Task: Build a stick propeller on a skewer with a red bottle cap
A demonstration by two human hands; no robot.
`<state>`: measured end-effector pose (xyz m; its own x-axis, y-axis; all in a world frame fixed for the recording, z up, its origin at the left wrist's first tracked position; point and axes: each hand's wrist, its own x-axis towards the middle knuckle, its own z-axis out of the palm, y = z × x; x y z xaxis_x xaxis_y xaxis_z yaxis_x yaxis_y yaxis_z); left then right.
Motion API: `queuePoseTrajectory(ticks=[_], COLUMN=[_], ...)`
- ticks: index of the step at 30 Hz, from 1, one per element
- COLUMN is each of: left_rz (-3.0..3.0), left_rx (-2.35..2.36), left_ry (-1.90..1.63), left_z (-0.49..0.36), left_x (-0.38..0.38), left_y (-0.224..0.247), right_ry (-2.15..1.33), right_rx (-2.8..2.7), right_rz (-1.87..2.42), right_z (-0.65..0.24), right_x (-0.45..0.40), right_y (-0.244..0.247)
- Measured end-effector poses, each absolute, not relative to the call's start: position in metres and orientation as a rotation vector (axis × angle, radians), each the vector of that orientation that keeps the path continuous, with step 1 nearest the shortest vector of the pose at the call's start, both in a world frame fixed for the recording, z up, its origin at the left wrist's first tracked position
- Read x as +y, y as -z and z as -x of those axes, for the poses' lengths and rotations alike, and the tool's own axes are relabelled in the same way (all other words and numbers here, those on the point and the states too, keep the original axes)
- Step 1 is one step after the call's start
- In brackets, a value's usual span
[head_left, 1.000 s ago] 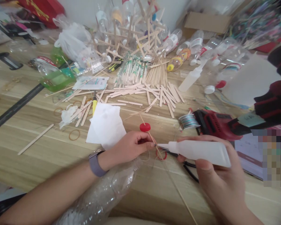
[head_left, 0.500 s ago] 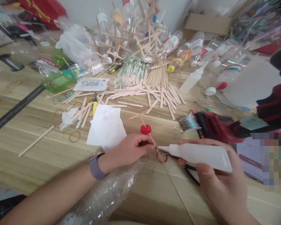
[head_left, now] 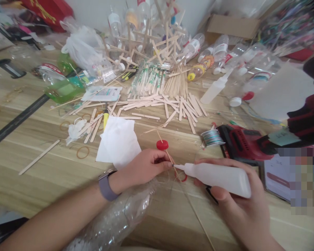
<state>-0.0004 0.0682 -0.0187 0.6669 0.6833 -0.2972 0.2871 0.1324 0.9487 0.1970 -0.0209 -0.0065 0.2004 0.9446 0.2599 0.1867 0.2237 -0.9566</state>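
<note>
Between thumb and fingers, my left hand (head_left: 146,165) pinches a thin wooden skewer (head_left: 192,205) that slants down to the right. A red bottle cap (head_left: 162,144) is threaded on the skewer above my fingertips. My right hand (head_left: 244,198) is wrapped round a white squeeze glue bottle (head_left: 219,177), tipped nearly level. Its narrow nozzle points left and meets the skewer beside my left fingertips; whether glue comes out cannot be seen. A red ring-like piece (head_left: 183,177) and thin thread lie around the skewer there. A clear plastic bottle (head_left: 120,216) lies under my left forearm.
Craft sticks (head_left: 159,101) and a bundle of skewers (head_left: 178,83) lie ahead, with plastic bottles (head_left: 219,48) behind. White paper (head_left: 117,139) is left of my hand. At right are a wire spool (head_left: 212,138), a red power tool (head_left: 243,143) and a phone (head_left: 276,176).
My right hand has brought the glue bottle slightly left and down, so the nozzle is closer to my left fingertips. My left hand and the red cap have hardly moved.
</note>
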Motion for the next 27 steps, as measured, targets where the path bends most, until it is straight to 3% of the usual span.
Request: queuePoseTrajectory(ticks=[9,27], left_rz=[-1.257,-1.194], left_rx=[0.847,0.855], left_ry=[-0.312,-0.341], left_z=[0.0,0.0014], left_x=[0.0686,0.0686], left_y=[0.0222,0.026], right_ry=[-0.473,-0.552], right_rx=[-1.621,-1.802], right_rz=[1.363,1.172], right_z=[-0.1995,-0.1961], right_x=[-0.0253,-0.0257], right_y=[0.0069,0.0022])
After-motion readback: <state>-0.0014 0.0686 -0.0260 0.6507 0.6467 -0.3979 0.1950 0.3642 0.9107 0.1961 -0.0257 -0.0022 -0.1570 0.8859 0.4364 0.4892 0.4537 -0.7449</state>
